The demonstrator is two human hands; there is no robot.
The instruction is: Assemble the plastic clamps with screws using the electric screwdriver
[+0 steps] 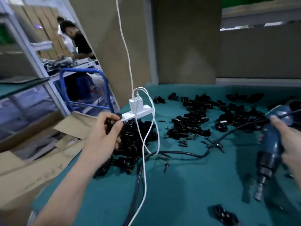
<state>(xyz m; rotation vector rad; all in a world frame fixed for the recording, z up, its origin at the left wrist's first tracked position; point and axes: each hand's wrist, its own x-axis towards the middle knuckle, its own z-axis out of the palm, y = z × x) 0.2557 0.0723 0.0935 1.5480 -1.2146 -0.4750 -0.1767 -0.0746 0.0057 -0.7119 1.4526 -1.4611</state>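
My left hand (104,132) pinches a black plastic clamp (109,122) between thumb and fingers, above a heap of assembled black clamps (130,144) at the table's left edge. My right hand (288,141) grips the blue electric screwdriver (268,154) at the right, its bit end pointing down toward the table. More loose black clamps (198,118) lie spread across the middle and back of the teal table (187,185). Several small dark screws (185,141) lie scattered in front of them.
A white power strip (138,111) with chargers sits near the table's left edge; white cables (145,152) and a black cord (179,154) run across the surface. An open cardboard box (40,152) stands at left. One black part (224,214) lies near the front. People work in the background.
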